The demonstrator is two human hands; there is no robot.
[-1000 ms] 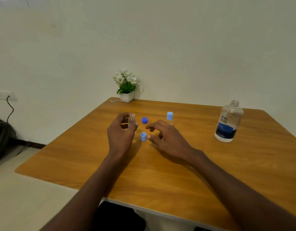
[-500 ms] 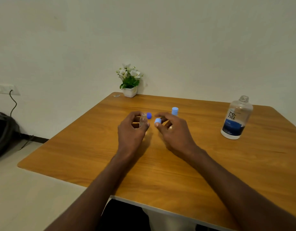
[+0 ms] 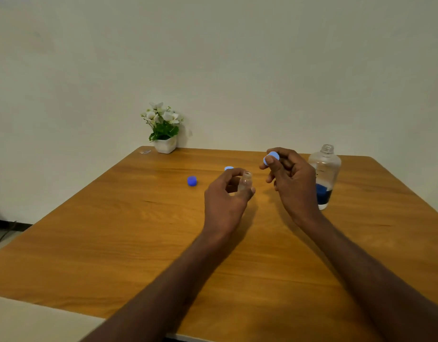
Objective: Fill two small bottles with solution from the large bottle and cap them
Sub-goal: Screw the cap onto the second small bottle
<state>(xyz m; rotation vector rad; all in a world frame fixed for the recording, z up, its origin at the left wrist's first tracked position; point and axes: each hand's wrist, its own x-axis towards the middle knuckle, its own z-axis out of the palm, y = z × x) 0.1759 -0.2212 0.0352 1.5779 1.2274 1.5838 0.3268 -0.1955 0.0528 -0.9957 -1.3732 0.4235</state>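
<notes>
My left hand (image 3: 225, 201) grips a small clear bottle (image 3: 245, 183) whose mouth is uncovered, tilted slightly and raised above the table. My right hand (image 3: 292, 178) pinches a light blue cap (image 3: 271, 157) in its fingertips, up and to the right of that bottle's mouth. Behind my left hand only the light blue cap of the second small bottle (image 3: 229, 168) shows. The large clear bottle (image 3: 324, 169) with a dark blue label stands uncapped at the right, partly behind my right hand. A darker blue cap (image 3: 192, 180) lies on the table to the left.
A wooden table (image 3: 139, 230) fills the lower view, set against a plain wall. A small white pot of flowers (image 3: 164, 134) stands at its far edge, with a small clear scrap (image 3: 145, 152) beside it.
My right hand has picked the light blue cap off the table and raised it. My left hand has lifted the small bottle. The view has shifted left and down.
</notes>
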